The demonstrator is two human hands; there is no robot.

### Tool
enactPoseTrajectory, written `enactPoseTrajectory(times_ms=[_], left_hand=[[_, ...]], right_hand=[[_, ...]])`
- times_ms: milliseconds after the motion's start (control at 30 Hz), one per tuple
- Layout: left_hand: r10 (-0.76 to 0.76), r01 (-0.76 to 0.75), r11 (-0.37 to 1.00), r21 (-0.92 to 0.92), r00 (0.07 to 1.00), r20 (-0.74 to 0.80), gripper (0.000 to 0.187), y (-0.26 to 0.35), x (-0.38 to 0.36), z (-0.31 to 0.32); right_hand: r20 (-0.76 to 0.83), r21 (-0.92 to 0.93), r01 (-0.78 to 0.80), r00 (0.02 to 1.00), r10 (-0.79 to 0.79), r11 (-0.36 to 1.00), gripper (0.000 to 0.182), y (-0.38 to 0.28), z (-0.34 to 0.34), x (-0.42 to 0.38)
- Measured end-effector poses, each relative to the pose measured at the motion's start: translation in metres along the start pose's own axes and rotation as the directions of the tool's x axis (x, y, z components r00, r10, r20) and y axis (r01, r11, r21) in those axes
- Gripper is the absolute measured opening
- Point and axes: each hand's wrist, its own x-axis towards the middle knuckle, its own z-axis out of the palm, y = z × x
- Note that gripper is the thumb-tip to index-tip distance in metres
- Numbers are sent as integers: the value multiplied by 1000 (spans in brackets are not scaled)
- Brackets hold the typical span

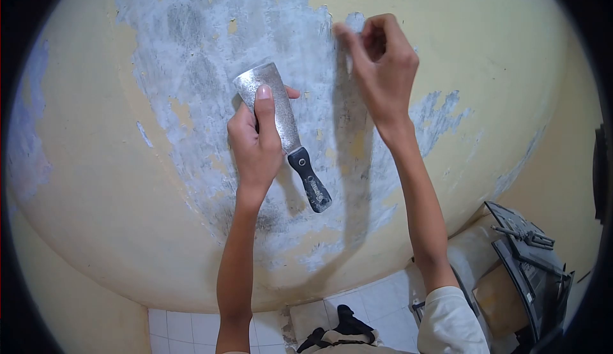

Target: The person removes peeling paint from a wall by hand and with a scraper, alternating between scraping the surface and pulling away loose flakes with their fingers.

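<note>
A putty knife [285,121] with a speckled metal blade and black handle is in my left hand [254,146]. That hand grips it by the blade, thumb flat on the metal and fingers behind, so the handle hangs down to the right. Up and to the right, my right hand [391,67] is raised close to the wall [476,47]. Its thumb points left, apart from the curled fingers, and nothing shows between them. Cream paint surrounds a large scraped grey patch [198,60], where small paint flakes remain.
At the lower right, dark flat-panel equipment [527,258] leans in a pile beside a brown cardboard-like box [501,300]. White floor tiles [191,328] run along the wall's base. My feet in black footwear [350,322] are at the bottom.
</note>
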Motion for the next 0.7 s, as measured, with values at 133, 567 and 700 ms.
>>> enactPoseTrajectory(times_ms=[133,567,700], left_hand=[[15,-16,997,71,1000,16,49,-5,0,-3],[7,-7,994,109,1000,1,48,29,23,65],[9,-5,992,129,999,-30,48,40,32,72]], right_hand=[[12,145,-217,976,218,965,28,-6,-11,-4],[867,269,-927,351,353,261,37,-64,-88,-52],[825,343,-881,448,345,325,37,-61,-86,-39]])
